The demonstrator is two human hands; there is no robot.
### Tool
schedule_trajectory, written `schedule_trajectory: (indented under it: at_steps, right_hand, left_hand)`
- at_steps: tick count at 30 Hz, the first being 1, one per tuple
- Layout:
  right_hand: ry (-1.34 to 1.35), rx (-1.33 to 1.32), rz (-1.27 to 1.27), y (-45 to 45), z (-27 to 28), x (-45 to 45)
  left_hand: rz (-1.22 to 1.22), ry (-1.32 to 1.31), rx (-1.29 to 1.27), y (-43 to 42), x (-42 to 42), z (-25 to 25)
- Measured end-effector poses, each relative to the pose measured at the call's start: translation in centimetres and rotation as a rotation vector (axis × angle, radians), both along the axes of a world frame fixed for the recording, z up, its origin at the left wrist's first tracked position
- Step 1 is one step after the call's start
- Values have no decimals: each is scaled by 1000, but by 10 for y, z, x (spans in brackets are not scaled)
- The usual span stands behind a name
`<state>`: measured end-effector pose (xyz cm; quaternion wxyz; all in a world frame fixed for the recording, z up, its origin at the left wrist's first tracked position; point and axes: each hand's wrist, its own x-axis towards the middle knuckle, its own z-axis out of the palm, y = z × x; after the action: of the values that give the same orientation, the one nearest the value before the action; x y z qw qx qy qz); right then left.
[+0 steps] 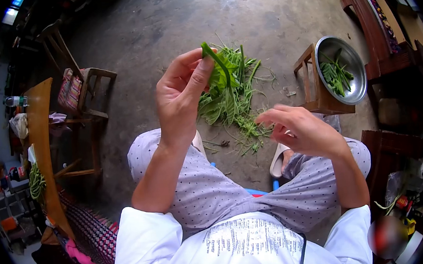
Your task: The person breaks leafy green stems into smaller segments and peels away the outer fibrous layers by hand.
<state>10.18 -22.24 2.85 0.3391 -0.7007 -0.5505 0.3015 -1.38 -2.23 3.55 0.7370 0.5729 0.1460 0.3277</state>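
Raised in front of me, my left hand (185,91) pinches a green leafy stem (223,70) between thumb and fingertips, its leaves hanging down. Lower and to the right, my right hand (303,131) is held over my knee with its fingers curved and somewhat apart, and nothing shows in it. Beyond and below both hands, a pile of green stems, leaves and thin tendrils (245,121) lies on the floor. At the right, a metal basin (358,78) holds some green leafy pieces (337,75).
The basin rests on a wooden stool (327,107). Dark wooden furniture (378,62) stands at the far right. On the left are a wooden chair (87,83) and a wooden table edge (46,158) with a plastic bottle (15,101). My legs flank the pile's near side.
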Motion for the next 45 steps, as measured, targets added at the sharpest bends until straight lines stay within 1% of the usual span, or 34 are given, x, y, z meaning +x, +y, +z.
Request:
schedule_trajectory:
  at_steps: [1,3,4,5,6,7,8,10,11,12,15,19,22,24,25,27,28,30,32,34,35,36,37,38,39,40,42,43,45]
  right_hand:
    - [3,-1,-3,2,3,0]
    - [64,-124,-64,6,17,0]
    - [65,-125,-66,9,19,-2]
    - [59,42,-139,11,21,-3]
    - [51,208,-213,12,22,-4]
    - [49,283,-266,14,22,-4]
    - [49,280,-270,16,23,-4]
    - [22,399,-377,20,27,-5]
    - [60,411,-407,22,28,-8]
    - [59,410,-413,24,29,-9]
    - [-65,409,-473,30,30,-13]
    - [-171,403,-495,35,23,-15]
    - [-179,386,-481,34,18,-14]
    - [-165,388,-460,32,21,-12]
    - [-164,388,-456,31,22,-11]
    - [-29,366,-342,25,27,-8]
    - [-29,366,-336,22,30,-5]
    - [155,316,-163,12,35,1]
    - [187,278,-118,4,42,10]
    - [318,234,92,-6,43,22]
    - [337,136,68,-10,39,26]
    - [337,135,67,-10,38,25]
    - [32,157,-27,-8,37,23]
    - [-272,176,-122,-7,35,21]
    - [-266,192,-217,-6,31,20]
    - [-265,190,-224,-3,32,16]
    - [-64,368,-364,4,36,9]
    - [-17,372,-368,5,37,8]
    - [-10,387,-373,8,37,7]
  left_hand:
    - [-10,37,-24,-1,0,-1]
    - [-23,55,-10,-2,-1,-1]
    - [-34,70,6,-2,-1,-2]
    - [-36,71,5,-3,0,-2]
    - [-4,71,65,-6,2,-2]
    - [26,71,124,-8,4,-3]
    - [22,72,121,-11,5,-4]
    - [70,39,262,-19,7,-6]
    - [85,42,313,-22,8,-6]
    - [79,41,312,-23,9,-6]
    - [121,66,465,-28,10,-7]
    - [103,62,470,-33,11,-8]
    - [82,75,440,-34,11,-10]
    - [22,103,257,-30,11,-11]
    - [26,103,257,-28,11,-10]
    - [-46,182,79,-22,9,-6]
    - [-39,182,79,-20,9,-6]
    - [-23,194,23,-15,10,-6]
    - [-12,211,56,-8,8,-12]
    - [-81,148,-43,-5,8,-13]
    - [-80,147,-42,-5,7,-13]
    - [-138,113,-56,-5,6,-13]
    - [-198,79,-70,-5,5,-13]
    - [-200,79,-70,-6,4,-14]
    - [-283,33,-71,-6,3,-15]
    - [-369,-14,-74,-8,4,-16]
    - [-381,-25,-31,-14,6,-19]
    - [-417,-53,-37,-16,7,-21]
    - [-494,-84,-32,-18,10,-24]
